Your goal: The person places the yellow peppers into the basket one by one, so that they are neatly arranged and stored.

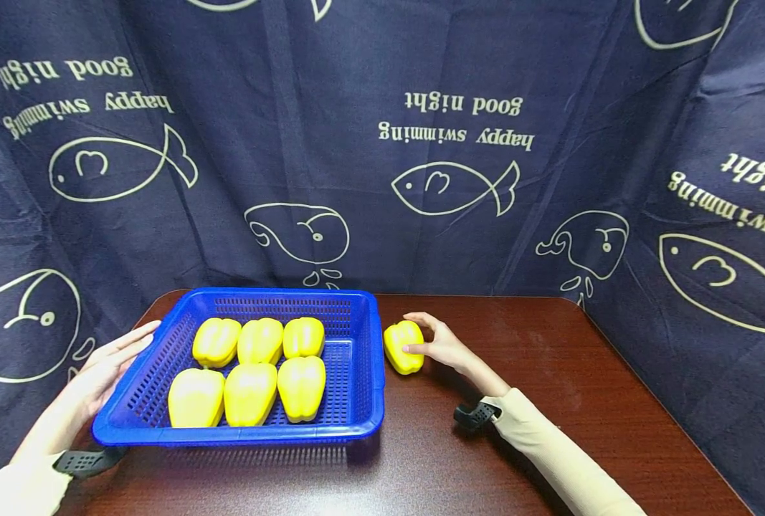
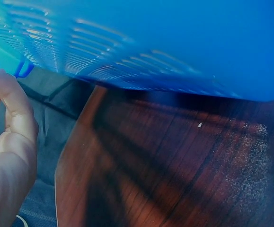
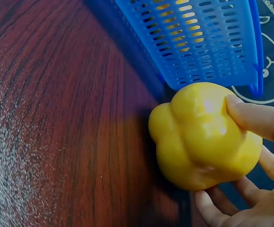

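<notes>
In the head view my right hand (image 1: 443,346) grips a yellow bell pepper (image 1: 404,347) just right of a blue plastic basket (image 1: 240,433). The right wrist view shows the thumb on one side of this lobed pepper (image 3: 203,137) and the other fingers curled at its opposite side. My left hand (image 1: 101,376) lies along the basket's left rim, its fingers stretched out against the outside. Several more yellow bell peppers (image 1: 249,394) sit in two rows inside the basket. From the left wrist, the slotted basket wall (image 2: 174,42) fills the top, with the left hand (image 2: 9,137) at the edge.
A dark reddish-brown wooden table (image 1: 524,344) carries the basket on its left half. Behind and along both sides hangs a navy curtain (image 1: 356,143) printed with fish, whales and upside-down lettering. Black bands (image 1: 88,462) circle both wrists over cream sleeves.
</notes>
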A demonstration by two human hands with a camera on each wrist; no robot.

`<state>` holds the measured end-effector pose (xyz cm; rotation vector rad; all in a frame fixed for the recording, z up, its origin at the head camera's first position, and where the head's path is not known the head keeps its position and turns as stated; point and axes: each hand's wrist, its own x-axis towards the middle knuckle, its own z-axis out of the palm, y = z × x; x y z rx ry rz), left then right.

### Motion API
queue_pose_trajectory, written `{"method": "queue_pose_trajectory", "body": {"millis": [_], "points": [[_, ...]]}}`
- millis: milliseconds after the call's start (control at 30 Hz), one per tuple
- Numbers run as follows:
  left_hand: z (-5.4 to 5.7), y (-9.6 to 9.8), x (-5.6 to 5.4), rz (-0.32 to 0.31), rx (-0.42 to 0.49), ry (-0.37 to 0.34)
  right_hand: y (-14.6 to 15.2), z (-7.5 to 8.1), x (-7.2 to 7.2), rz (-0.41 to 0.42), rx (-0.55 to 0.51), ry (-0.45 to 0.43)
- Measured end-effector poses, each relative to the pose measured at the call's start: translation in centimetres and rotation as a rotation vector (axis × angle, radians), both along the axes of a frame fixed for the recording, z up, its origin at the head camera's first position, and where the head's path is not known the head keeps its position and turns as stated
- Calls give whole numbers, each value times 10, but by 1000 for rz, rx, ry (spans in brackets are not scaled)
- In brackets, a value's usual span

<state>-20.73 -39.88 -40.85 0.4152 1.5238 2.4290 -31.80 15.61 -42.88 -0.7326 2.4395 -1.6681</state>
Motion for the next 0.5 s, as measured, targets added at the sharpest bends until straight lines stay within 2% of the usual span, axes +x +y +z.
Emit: {"method": "queue_pose_trajectory", "body": {"millis": [200, 500], "points": [[0, 0, 0, -2, 12, -6, -1, 2, 1, -32, 25, -61], [1, 0, -1, -23, 25, -3, -2, 6, 3, -35, 34, -97]]}}
